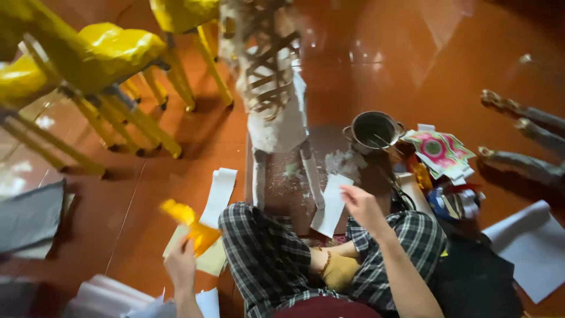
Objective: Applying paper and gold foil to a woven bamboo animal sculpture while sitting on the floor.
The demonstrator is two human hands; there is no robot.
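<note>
Partway: left hand (180, 263) grips yellow paper (189, 227), right hand (360, 203) pinches white strip (329, 206); lattice frame (268, 65) only half-covered.

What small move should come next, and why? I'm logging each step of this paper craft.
Probably bring the yellow paper in the left hand over to the paper-covered frame: the right hand is at a white strip beside its base.
</note>
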